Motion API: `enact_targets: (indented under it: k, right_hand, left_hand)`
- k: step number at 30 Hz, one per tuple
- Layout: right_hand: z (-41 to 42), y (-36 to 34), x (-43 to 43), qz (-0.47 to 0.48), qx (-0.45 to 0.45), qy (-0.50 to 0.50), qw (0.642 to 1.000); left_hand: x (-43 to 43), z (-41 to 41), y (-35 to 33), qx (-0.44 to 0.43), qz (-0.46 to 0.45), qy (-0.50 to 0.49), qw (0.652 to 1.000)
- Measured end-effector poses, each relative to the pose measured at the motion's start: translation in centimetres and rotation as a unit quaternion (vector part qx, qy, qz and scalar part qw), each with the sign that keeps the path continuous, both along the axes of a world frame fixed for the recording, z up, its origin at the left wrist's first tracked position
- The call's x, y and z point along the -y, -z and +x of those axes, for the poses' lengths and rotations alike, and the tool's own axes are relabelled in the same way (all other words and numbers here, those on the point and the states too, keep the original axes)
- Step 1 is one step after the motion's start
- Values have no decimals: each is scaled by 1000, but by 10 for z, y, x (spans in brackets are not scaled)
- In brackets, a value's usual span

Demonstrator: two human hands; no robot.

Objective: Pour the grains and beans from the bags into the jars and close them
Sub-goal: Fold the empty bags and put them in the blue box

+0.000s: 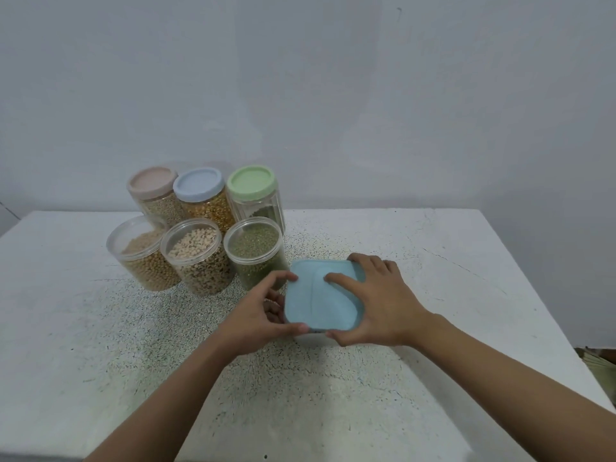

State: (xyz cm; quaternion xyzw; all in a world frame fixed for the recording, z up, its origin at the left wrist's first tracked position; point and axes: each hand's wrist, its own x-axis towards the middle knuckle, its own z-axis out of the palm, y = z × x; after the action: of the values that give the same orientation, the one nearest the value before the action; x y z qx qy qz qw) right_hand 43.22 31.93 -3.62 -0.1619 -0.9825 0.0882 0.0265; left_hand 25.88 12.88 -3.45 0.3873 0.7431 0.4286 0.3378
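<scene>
- The square blue lid [320,301] lies on its clear container [313,338] on the counter [450,295], just right of the open jar of green beans [256,258].
- Our left hand [256,315] pinches the lid's left edge between thumb and fingers. Our right hand [383,301] spans the lid, with the index finger pressing the top and the thumb on the near edge.
- We judge the lid light, stiff and a little slippery, so it is best held at the edges and pressed at the corners.

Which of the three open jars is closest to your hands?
The jar of green beans, rightmost in the front row, just beside the left hand on the blue lid. The other two hold pale beans farther left.
</scene>
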Motion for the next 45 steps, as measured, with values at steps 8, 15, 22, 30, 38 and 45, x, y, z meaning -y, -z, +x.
enact_targets:
  k: [8,15,22,30,38,45]
  right_hand:
    - [-7,-12,5,26,19,-33,999]
    - [-5,-20,-7,-9,51,-33,998]
    - [-6,-11,-5,-41,55,-28,997]
    - [-30,-13,17,-22,52,-10,998]
    - [-28,-16,28,24,41,-35,998]
    - [-13,-23,27,76,22,19,997]
  left_hand:
    - [7,0,4,74,16,-30,997]
    - [3,3,8,126,17,-46,991]
    - [3,4,11,145,22,-34,989]
    - [2,7,10,155,-9,-61,986]
    - [4,7,5,255,14,-10,967]
    - [-6,3,3,136,-10,-43,990]
